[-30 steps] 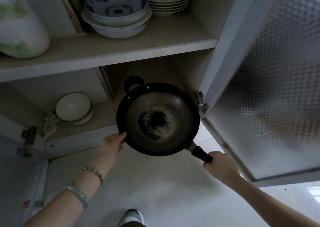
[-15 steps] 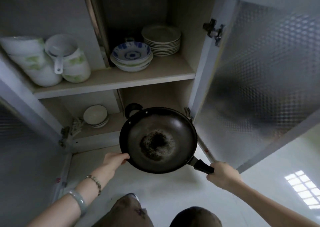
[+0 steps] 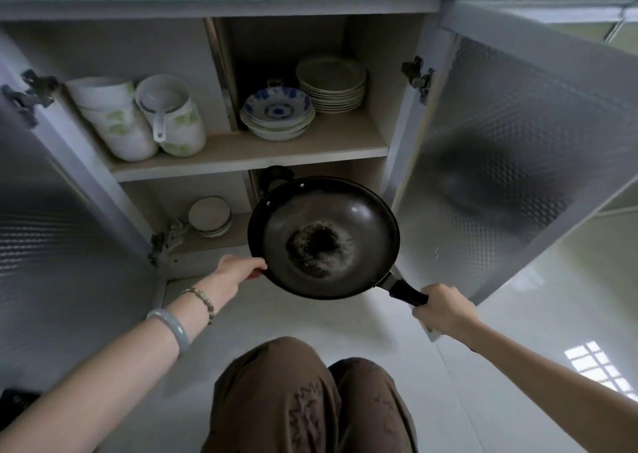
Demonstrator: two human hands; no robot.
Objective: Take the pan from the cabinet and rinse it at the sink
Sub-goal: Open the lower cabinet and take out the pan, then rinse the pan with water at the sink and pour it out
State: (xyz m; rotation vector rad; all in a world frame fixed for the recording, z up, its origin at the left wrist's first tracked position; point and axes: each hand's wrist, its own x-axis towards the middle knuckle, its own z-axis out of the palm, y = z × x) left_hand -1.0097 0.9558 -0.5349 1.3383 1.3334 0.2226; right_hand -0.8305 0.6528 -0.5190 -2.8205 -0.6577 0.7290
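A black pan [image 3: 345,217] with a charred patch in its middle hangs in front of the open cabinet [image 3: 248,157], level with the lower shelf and outside it. My right hand [image 3: 443,309] grips the pan's long black handle at the lower right. My left hand [image 3: 238,273] holds the pan's left rim with the thumb on the edge. The small loop handle on the far side points into the cabinet. No sink is in view.
The right cabinet door [image 3: 518,162] stands open close beside the pan; the left door [image 3: 62,252] is open too. Stacked plates [image 3: 331,84], blue-patterned bowls [image 3: 278,112], white jars [image 3: 169,117] and small bowls [image 3: 210,215] sit on the shelves. My knees [image 3: 303,394] are below, over white floor.
The pan has come out of the lower shelf toward me, both hands still on it. My view has pulled back and up, so the whole cabinet and my knees now show.
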